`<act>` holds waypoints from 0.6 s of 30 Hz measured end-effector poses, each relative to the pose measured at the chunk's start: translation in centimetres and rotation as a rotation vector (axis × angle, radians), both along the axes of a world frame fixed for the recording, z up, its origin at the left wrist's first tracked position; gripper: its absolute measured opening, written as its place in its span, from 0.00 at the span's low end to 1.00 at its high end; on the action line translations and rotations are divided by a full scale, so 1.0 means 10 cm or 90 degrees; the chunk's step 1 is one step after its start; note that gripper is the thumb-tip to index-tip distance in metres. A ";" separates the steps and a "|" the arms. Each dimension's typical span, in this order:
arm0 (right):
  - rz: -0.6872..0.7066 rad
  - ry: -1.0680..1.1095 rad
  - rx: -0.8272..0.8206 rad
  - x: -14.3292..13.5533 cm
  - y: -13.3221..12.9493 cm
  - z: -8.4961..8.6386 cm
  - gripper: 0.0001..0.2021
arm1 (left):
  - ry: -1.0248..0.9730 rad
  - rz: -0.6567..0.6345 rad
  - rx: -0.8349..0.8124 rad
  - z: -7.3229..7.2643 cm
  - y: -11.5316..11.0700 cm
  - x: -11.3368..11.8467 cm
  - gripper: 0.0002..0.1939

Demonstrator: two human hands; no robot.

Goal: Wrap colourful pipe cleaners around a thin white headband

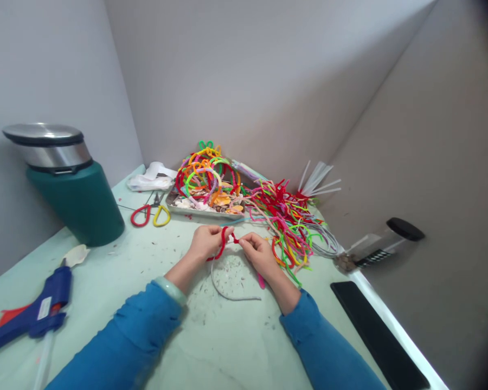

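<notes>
Both hands meet over the middle of the table. My left hand (204,241) is closed in a pinch on a red pipe cleaner (223,245), which loops up over the fingers. My right hand (259,251) pinches the red end on the other side, and a short stretch of red spans the gap between the fingertips. From below the left fingers a thin grey wire (228,297) curves down and to the right above the table. A small pink strip (261,280) lies under the right wrist. The exact join between red and grey is too small to make out.
Behind the hands stands a metal tray (203,212) heaped with colourful pipe-cleaner shapes. Loose pipe cleaners (287,216) pile up to its right. Red-and-yellow-handled scissors (150,214), a green flask (79,200) and a blue glue gun (44,309) lie left; a black strip (378,333) lies right.
</notes>
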State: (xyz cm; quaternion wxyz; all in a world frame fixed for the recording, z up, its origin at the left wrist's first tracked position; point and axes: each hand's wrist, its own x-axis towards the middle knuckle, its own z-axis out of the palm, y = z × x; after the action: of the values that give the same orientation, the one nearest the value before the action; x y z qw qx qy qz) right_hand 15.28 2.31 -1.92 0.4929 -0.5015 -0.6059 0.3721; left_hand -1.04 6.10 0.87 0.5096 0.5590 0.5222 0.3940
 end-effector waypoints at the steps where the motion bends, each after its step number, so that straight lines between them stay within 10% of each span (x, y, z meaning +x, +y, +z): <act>1: -0.002 0.002 0.000 0.00 0.00 0.00 0.10 | -0.016 0.010 0.011 0.00 0.01 0.00 0.25; 10: -0.013 -0.001 0.015 -0.01 -0.02 0.03 0.12 | -0.274 -0.043 -0.014 0.07 -0.03 -0.03 0.26; 18: -0.026 0.013 0.007 -0.01 -0.02 0.04 0.11 | -0.022 -0.048 0.217 -0.02 -0.03 0.00 0.13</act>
State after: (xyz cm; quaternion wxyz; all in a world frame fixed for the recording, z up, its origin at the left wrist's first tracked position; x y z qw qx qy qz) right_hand 15.18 2.14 -1.55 0.5093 -0.5072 -0.5923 0.3640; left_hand -1.00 5.81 0.66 0.4307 0.6496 0.4180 0.4667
